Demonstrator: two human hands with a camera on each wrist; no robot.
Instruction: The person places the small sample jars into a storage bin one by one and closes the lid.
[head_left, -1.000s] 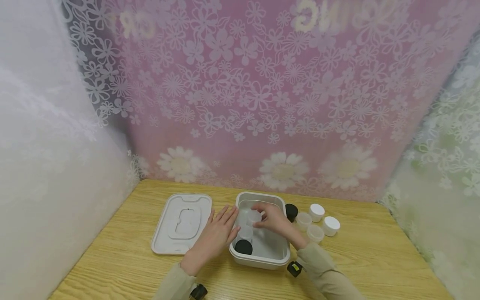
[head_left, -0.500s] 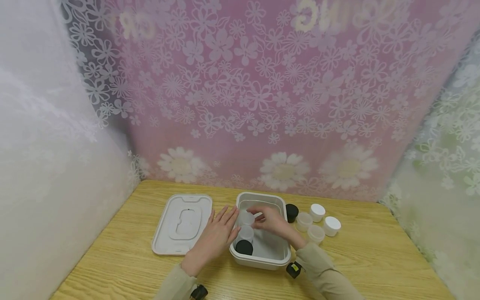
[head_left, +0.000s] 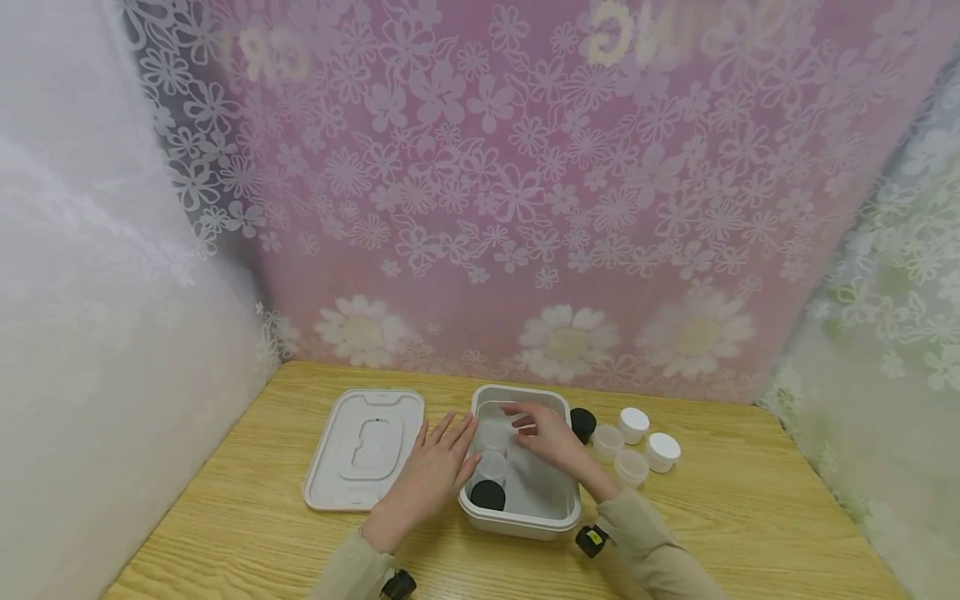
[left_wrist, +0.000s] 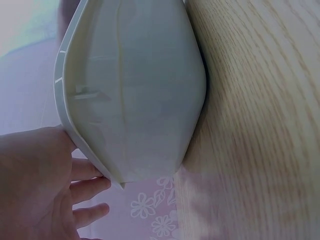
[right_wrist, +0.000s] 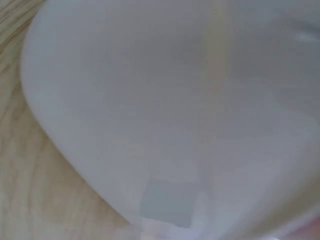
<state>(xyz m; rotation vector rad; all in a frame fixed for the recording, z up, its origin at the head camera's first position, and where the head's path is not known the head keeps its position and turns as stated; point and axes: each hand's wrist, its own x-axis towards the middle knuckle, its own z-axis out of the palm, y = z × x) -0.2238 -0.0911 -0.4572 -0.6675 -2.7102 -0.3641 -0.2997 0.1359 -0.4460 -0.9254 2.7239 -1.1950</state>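
Observation:
My left hand [head_left: 431,475] rests with extended fingers on the left rim of a white plastic tub [head_left: 525,525]; in the left wrist view its fingers touch the tub's edge. Over the tub's inside hovers my right hand [head_left: 547,435], fingers spread and loosely bent, holding nothing. Along the tub's left wall stand a black-topped jar [head_left: 487,495], a clear small jar [head_left: 491,466] and, behind them, another clear jar [head_left: 492,435]. The right wrist view has only the tub's blurred outer wall [right_wrist: 125,110].
Left of the tub lies its white lid [head_left: 367,446]. To the right stand a black jar [head_left: 582,424], two clear jars [head_left: 607,442] and two white-topped jars [head_left: 663,452]. A flowered pink curtain [head_left: 465,208] closes off the back of the wooden table [head_left: 720,517].
My right hand has moved a clear jar left to the tub's wall and let go of it, lifting slightly away to the right. My left hand has stayed on the rim.

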